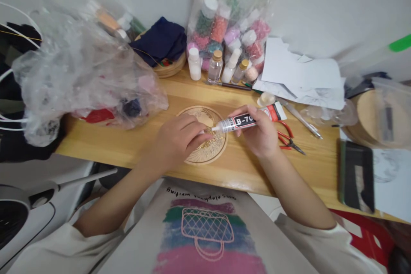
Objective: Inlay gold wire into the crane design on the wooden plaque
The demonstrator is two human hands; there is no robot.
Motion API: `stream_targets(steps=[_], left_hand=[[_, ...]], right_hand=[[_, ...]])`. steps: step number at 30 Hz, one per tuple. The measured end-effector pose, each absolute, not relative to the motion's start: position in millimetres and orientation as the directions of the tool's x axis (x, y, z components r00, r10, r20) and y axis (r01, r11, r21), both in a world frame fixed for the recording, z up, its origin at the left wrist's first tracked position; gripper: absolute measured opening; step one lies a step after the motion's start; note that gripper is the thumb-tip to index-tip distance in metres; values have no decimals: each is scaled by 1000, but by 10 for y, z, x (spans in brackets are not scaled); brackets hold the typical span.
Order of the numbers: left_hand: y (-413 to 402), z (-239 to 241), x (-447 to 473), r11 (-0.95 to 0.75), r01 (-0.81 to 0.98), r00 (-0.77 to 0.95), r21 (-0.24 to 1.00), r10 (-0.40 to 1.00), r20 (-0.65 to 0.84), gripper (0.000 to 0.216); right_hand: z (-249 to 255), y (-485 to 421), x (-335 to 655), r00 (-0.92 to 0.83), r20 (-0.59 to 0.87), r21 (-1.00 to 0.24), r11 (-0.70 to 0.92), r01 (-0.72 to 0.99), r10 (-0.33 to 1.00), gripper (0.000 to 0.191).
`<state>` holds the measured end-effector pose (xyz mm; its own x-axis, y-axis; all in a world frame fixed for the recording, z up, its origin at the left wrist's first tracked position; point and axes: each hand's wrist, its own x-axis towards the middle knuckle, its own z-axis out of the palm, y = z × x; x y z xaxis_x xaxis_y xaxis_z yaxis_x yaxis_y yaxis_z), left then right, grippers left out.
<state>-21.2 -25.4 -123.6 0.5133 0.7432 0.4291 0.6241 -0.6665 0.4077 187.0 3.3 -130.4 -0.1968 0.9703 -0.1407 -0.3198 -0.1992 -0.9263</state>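
Note:
A round wooden disc [199,115] with a pale engraved design lies on the wooden desk [128,145]. My right hand [260,135] is closed round a glue tube [247,120] labelled B-70, its red end pointing right and its nozzle pointing left over the disc. My left hand [178,139] rests on the disc with its fingers pinched together at the nozzle tip; what they pinch is too small to make out.
Red-handled pliers [289,139] lie just right of my right hand. Small bottles [215,66] and a clear bag of bead jars [231,21] stand at the back. A crumpled plastic bag [80,68] fills the left, white papers [302,77] the right.

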Motion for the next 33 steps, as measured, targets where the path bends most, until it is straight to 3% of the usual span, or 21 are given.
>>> stream_targets(steps=[6, 12, 17, 25, 33], left_hand=[[-297, -1278, -283, -661, 638, 471, 395, 741, 479, 25], [-442, -1415, -424, -548, 729, 409, 411, 829, 381, 27], [-708, -1627, -492, -451, 796, 258, 404, 856, 448, 12], [-807, -1701, -476, -420, 822, 273, 384, 883, 380, 9], [-794, -1750, -459, -407, 846, 269, 345, 883, 384, 9]], right_hand=[[-1283, 80, 1927, -112, -123, -943, -151, -296, 986, 37], [-1251, 89, 1951, -71, -120, -968, -133, -215, 990, 39], [-1180, -75, 1973, 72, -51, -995, -44, -91, 996, 41], [-1505, -279, 1960, 9, -230, -968, -228, -101, 973, 28], [-1552, -307, 1938, -9, -228, -973, -227, 37, 974, 25]])
